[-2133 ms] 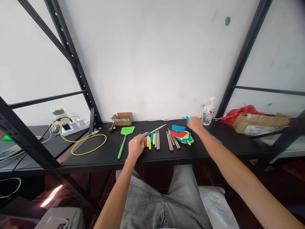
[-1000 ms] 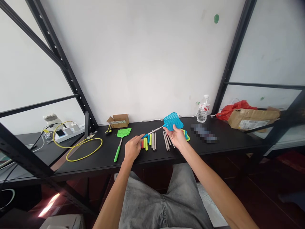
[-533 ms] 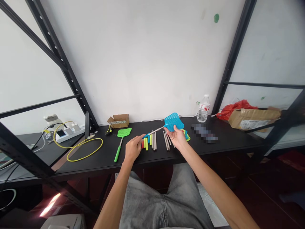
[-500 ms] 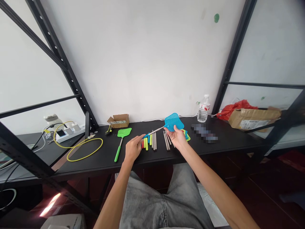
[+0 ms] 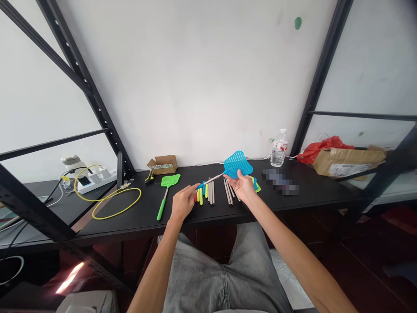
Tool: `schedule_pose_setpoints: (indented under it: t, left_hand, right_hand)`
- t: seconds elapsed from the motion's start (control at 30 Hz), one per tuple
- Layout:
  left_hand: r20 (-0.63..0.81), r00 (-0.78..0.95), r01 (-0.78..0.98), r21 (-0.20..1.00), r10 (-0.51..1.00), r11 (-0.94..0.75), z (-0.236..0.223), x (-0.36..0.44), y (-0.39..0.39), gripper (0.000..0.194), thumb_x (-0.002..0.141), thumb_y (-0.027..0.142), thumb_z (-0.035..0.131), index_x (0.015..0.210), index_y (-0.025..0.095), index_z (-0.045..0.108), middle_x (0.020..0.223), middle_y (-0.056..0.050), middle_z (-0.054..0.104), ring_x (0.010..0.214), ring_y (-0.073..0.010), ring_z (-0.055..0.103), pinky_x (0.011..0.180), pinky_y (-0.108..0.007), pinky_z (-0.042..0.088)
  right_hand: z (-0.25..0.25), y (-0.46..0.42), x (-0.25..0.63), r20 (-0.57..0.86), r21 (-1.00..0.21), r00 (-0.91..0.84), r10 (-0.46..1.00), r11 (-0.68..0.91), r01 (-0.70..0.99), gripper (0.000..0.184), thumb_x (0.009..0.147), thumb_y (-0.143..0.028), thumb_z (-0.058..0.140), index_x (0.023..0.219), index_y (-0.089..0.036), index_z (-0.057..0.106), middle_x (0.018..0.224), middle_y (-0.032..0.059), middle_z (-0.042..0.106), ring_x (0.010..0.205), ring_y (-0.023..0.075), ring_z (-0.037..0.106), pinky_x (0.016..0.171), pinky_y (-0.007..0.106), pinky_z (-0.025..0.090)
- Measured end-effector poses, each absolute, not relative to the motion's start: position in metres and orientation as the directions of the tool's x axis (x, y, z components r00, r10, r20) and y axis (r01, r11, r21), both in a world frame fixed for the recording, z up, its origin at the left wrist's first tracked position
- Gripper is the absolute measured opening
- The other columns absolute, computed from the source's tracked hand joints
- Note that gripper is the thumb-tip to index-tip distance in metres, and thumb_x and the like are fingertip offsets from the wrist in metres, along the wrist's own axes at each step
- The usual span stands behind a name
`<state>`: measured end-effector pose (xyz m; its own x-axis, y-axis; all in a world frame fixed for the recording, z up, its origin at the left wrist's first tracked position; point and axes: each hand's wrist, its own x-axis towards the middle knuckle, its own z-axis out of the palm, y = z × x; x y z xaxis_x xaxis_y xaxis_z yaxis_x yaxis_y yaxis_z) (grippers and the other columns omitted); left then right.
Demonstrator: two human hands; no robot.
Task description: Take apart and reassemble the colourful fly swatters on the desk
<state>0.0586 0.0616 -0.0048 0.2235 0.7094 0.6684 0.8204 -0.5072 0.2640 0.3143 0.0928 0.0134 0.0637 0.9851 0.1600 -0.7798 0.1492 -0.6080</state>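
Between my hands a blue fly swatter with a metal rod is held tilted over the black table. My left hand is closed around its blue handle. My right hand grips the base of the mesh head, thumb on the front. Under and behind the swatter lie coloured handles in red, yellow-green and blue, and metal rods. More metal rods lie left of my right hand, which partly hides yellow-green and blue swatter heads. A green fly swatter rests on the table to the left.
A small open cardboard box stands at the back left, near a yellow cable loop and a power strip. Toward the right are a water bottle, a blurred patch and a larger carton with a red bag.
The blue swatter's head has turned slightly so its mesh faces me more fully. Both hands keep their hold in nearly the same places.
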Motion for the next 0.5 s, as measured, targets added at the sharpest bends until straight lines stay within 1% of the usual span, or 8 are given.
schedule_pose_setpoints:
  t: [0.07,0.17,0.37,0.5]
  left_hand:
    - [0.668,0.230,0.811,0.270,0.708,-0.518,-0.0052,0.0585,0.0618,0.038,0.096,0.021,0.042,0.125,0.027,0.066,0.083,-0.002,0.067,0.071,-0.0139,0.061,0.062,-0.022,0.040]
    - [0.673,0.226,0.801,0.284,0.705,-0.528,-0.0058,0.0581,0.0621,0.038,0.096,0.021,0.041,0.125,0.027,0.065,0.087,-0.003,0.069,0.075,-0.0149,0.062,0.065,-0.023,0.042]
    - [0.662,0.240,0.789,0.294,0.710,-0.540,-0.0061,0.0575,0.0626,0.037,0.095,0.020,0.042,0.122,0.025,0.066,0.098,-0.004,0.072,0.083,-0.0163,0.066,0.067,-0.023,0.045]
    - [0.663,0.253,0.773,0.299,0.705,-0.559,-0.0070,0.0572,0.0639,0.036,0.095,0.019,0.042,0.121,0.025,0.066,0.104,-0.003,0.072,0.089,-0.0176,0.067,0.071,-0.024,0.047]
  right_hand:
    - [0.0138,0.0925,0.3138,0.173,-0.611,0.062,0.983,0.156,-0.776,0.031,0.076,-0.030,0.080,0.076,-0.021,0.050,0.083,0.0027,0.072,0.099,0.0284,0.071,0.066,0.027,0.064]
    - [0.0133,0.0927,0.3123,0.178,-0.606,0.055,0.982,0.154,-0.781,0.031,0.076,-0.031,0.080,0.077,-0.022,0.050,0.079,0.0003,0.070,0.099,0.0271,0.071,0.065,0.026,0.063]
    - [0.0097,0.0923,0.3102,0.188,-0.617,0.040,0.981,0.150,-0.772,0.033,0.077,-0.031,0.079,0.077,-0.022,0.048,0.088,0.0018,0.072,0.100,0.0271,0.071,0.066,0.029,0.064]
    - [0.0060,0.0945,0.3084,0.191,-0.615,0.057,0.980,0.165,-0.771,0.035,0.078,-0.031,0.078,0.074,-0.022,0.045,0.084,-0.0002,0.071,0.096,0.0268,0.072,0.066,0.029,0.063]
